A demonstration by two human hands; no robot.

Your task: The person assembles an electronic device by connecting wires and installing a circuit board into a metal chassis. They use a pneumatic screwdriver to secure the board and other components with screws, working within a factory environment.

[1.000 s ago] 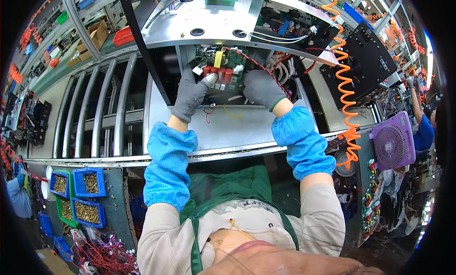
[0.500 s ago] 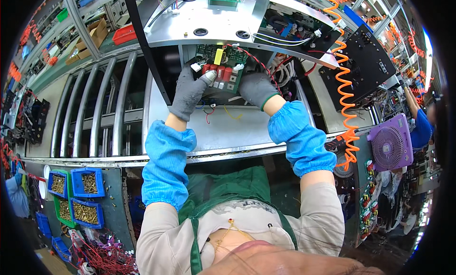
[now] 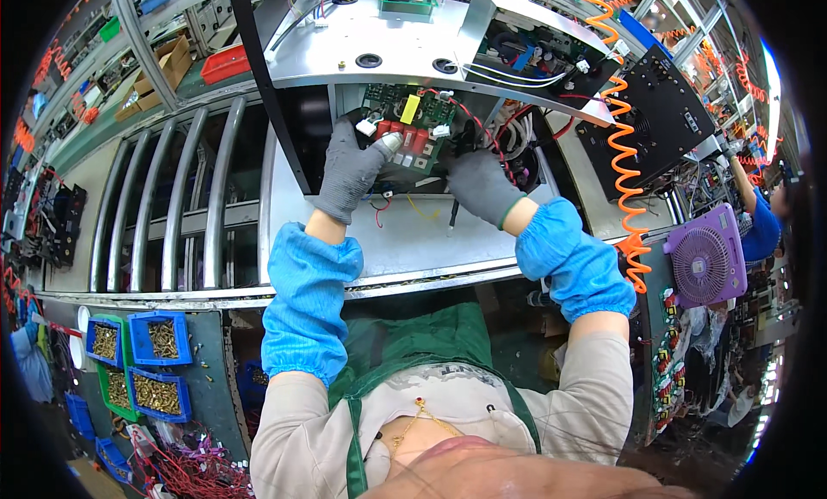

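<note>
Roller conveyor point(image 3: 182, 198) fills a big chunk of the left side, bare metal rollers with dark gaps between them. Right beside it is a large metal case point(image 3: 396, 43), silver top toward the camera, black side panel point(image 3: 267, 94) running down its left. A pale metal plate point(image 3: 405, 254) shows in front of it. There's also a green-topped desk point(image 3: 211, 396) at lower left. Over on the right you get a black unit point(image 3: 680, 120) sitting at an angle, and below that a purple fan point(image 3: 702, 262) with its round grille showing.

Both hands are grey-gloved (blue sleeve covers point(image 3: 306, 305) on the forearms, kinda hard to miss). The left hand point(image 3: 349, 172) is grasping the circuit board point(image 3: 429, 120) by its left side, thumb across the front near the red parts. The right hand point(image 3: 482, 185) is just by the board's lower right corner, fingers bent inward. Something thin and dark pokes out below it, but honestly I can't tell if it's gripped.

The board itself sits in the case's front opening, below the silver top, slightly tilted, parts facing out.

Smaller stuff: blue bins point(image 3: 162, 361) on the desk hold brass-coloured screws point(image 3: 159, 394). The board has a row of red cylinders point(image 3: 407, 139), with a yellow block point(image 3: 411, 110) just above. Last, a thin yellow wire point(image 3: 422, 210) dangles below the board.
</note>
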